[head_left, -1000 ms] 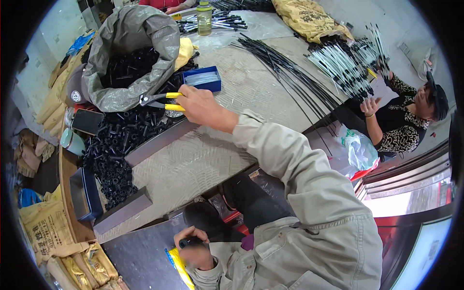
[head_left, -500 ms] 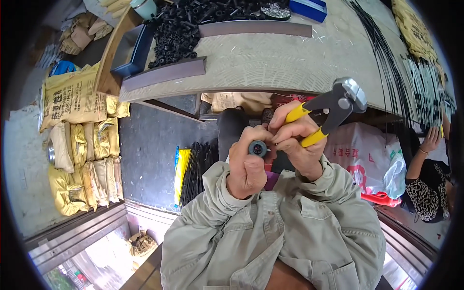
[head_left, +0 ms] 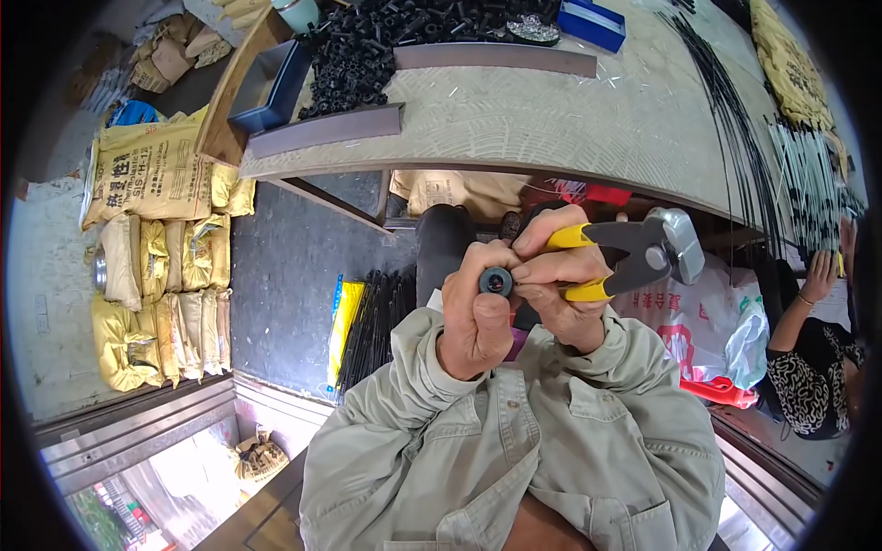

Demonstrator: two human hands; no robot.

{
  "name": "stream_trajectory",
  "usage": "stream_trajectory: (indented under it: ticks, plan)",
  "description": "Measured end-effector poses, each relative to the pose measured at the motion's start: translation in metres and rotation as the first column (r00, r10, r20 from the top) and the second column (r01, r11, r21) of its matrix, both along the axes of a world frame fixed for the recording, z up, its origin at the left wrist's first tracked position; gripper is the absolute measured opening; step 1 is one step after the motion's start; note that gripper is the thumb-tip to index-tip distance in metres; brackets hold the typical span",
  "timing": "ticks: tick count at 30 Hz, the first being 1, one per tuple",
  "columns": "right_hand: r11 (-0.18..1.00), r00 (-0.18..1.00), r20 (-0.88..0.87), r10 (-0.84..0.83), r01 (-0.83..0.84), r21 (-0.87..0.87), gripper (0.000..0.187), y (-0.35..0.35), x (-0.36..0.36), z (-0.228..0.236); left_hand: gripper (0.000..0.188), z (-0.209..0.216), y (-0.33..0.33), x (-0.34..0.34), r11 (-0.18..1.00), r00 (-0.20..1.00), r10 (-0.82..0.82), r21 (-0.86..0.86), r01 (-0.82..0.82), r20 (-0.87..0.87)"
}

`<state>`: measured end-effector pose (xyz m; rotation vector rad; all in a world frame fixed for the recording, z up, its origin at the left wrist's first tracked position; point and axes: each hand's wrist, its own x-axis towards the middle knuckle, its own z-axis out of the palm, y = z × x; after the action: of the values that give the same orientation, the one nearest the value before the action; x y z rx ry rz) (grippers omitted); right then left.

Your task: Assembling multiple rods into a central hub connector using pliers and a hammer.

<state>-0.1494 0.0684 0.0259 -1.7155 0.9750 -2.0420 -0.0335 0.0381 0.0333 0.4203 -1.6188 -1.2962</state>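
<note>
My left hand (head_left: 470, 317) is closed round a small dark cylindrical piece (head_left: 496, 281), its round, hollow end turned up. Close against it on the right, my right hand (head_left: 562, 280) grips end-cutting pincers (head_left: 658, 255) with yellow handles and a dark metal head that points right. The pincers' handles stand apart in my fingers. Thumb and forefinger of that same hand pinch together beside the cylinder; whatever tiny thing is between them is too small to make out. Both hands are held over my lap, below the table's near edge.
A workbench (head_left: 514, 124) carries a heap of black plastic parts (head_left: 354, 64), metal strips (head_left: 326, 134), blue boxes (head_left: 593, 25) and black rods (head_left: 717, 101). Bundled black rods (head_left: 375, 321) stand at my left, sacks (head_left: 152, 174) beyond. Right are a plastic bag (head_left: 689, 321) and another person's arm (head_left: 797, 308).
The view has shifted slightly. My right hand has turned a little, so the pincers' head sits lower relative to the bench. Both hands keep their holds.
</note>
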Motion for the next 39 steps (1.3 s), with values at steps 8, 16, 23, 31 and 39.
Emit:
stream_trajectory:
  ticks: [8, 16, 23, 31, 39]
  plan:
    - [0.997, 1.000, -0.030, 0.010, -0.008, 0.074, 0.014, 0.000, 0.001, -0.010, 0.051, -0.007, -0.004, 0.001, 0.999, 0.999, 0.012, 0.032, -0.011, -0.038]
    - [0.996, 0.998, -0.059, 0.014, -0.009, 0.089, 0.012, -0.007, 0.008, -0.008, 0.052, -0.013, -0.013, 0.005, 0.997, 0.998, 0.068, -0.018, -0.068, -0.012]
    - [0.943, 0.955, -0.296, -0.011, 0.109, 0.315, 0.015, -0.011, 0.007, 0.002, 0.058, -0.036, -0.025, 0.025, 0.984, 0.990, 0.100, 0.158, -0.085, -0.095]
    - [0.933, 0.328, -0.945, 0.003, 0.340, 0.121, 0.022, 0.010, -0.038, 0.028, 0.066, -0.028, -0.031, 0.038, 0.993, 0.988, 0.090, 0.062, -0.098, 0.129]
    - [0.873, -0.033, -0.999, -0.035, 0.486, -0.047, 0.045, 0.004, -0.037, 0.054, 0.061, -0.034, -0.027, 0.037, 0.984, 1.000, -0.012, 0.175, 0.014, -0.015]
